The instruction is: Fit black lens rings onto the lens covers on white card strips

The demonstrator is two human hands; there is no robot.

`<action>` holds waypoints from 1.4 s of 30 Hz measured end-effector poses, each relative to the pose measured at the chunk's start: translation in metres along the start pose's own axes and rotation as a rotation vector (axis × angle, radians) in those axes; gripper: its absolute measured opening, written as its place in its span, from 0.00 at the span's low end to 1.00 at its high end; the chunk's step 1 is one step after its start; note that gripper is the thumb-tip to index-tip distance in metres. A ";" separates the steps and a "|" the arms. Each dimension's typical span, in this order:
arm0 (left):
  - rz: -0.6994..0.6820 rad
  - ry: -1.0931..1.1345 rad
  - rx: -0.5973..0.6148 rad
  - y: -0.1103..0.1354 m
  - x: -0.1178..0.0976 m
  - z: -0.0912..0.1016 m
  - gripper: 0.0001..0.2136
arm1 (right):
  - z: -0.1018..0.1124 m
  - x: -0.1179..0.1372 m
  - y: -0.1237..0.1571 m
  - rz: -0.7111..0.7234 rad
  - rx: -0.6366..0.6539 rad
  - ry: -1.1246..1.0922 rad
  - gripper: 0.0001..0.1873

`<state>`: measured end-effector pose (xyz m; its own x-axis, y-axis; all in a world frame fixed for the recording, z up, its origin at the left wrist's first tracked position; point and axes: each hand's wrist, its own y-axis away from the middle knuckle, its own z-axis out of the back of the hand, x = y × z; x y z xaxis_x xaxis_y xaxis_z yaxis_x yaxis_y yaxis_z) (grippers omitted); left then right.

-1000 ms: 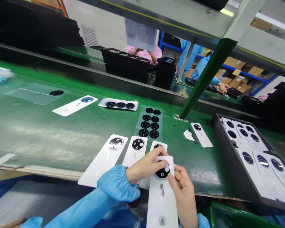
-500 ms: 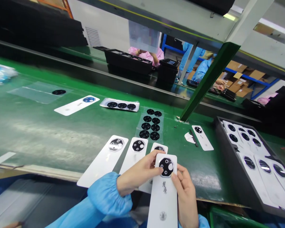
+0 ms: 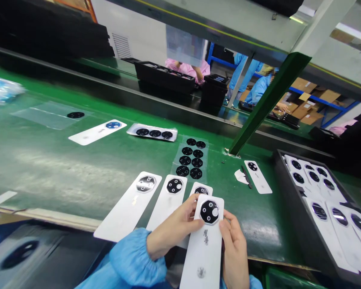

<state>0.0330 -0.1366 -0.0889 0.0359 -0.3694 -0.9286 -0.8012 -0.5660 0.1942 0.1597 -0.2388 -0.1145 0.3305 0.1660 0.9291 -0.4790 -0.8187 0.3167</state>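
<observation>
Green bench [image 3: 63, 172] in a workshop, with a white panel [image 3: 202, 249] gripped between left hand [image 3: 174, 224] and right hand [image 3: 235, 245] at lower centre.
Long axis of the panel running nearly upright in the frame, top leaning slightly right, black disc [image 3: 207, 212] at the upper end and facing the camera. Both hands partly closed, pinching opposite long edges: left thumb on the face just below the disc, right thumb at the right edge beside it, fingers mostly hidden behind, firmness impossible to tell. Panel touching both, neither hand nearer. Just beyond, a mostly covered panel [image 3: 202, 186]; to the left, two more panels [image 3: 168, 204], slanting toward lower left. Above the upper end, near the centre of the frame, a clear sheet of black discs [image 3: 191, 157]; at right, well apart, a black tray of panels [image 3: 302, 216].
</observation>
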 end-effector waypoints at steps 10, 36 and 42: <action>-0.037 0.025 0.008 -0.004 0.005 0.003 0.27 | 0.002 0.005 -0.010 0.110 -0.062 0.167 0.21; -0.068 -0.319 -0.276 -0.018 0.001 -0.021 0.11 | -0.003 0.022 -0.020 0.200 0.026 0.239 0.09; -0.073 -0.431 -0.286 -0.017 0.002 -0.022 0.10 | -0.003 0.021 -0.018 0.235 0.021 0.275 0.07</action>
<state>0.0598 -0.1442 -0.0866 -0.2119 -0.0188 -0.9771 -0.6087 -0.7797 0.1470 0.1727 -0.2191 -0.0995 -0.0190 0.1118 0.9936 -0.4978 -0.8628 0.0875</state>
